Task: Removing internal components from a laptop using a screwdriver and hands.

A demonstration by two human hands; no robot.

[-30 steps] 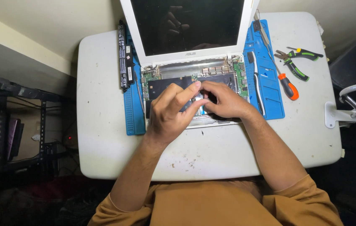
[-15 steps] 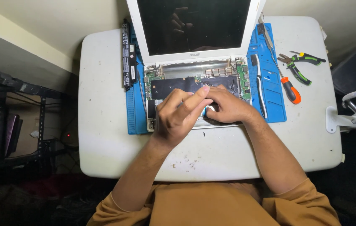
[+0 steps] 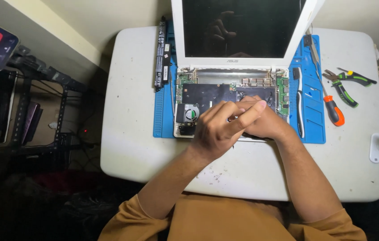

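Since a moment ago the left hand (image 3: 218, 129) has slid further over the right hand (image 3: 263, 122), and both now sit a bit lower on the open white laptop (image 3: 229, 96). The two hands are pressed close together, fingers bunched over the middle of the bare insides, but I cannot tell if they pinch anything, because the left hand hides the fingertips. Right under the hands is a flat black cover sheet (image 3: 207, 93), and just left of them is a round fan (image 3: 190, 112). Green circuit boards show at the far edges. The laptop lies on a soft blue rubber mat (image 3: 162, 120) on the white, speckled counter (image 3: 131, 134). A long black battery bar (image 3: 161, 53) rests beyond the left hand. To the right of the hands lie a thin black pry tool (image 3: 298, 102), an orange-handled screwdriver (image 3: 332, 109) and green-handled pliers (image 3: 345, 85). I think a finger could slip and bend a thin part or tug a small cable, since the boards are open and the hands block the view. A tiny screw could also roll off the smooth counter.
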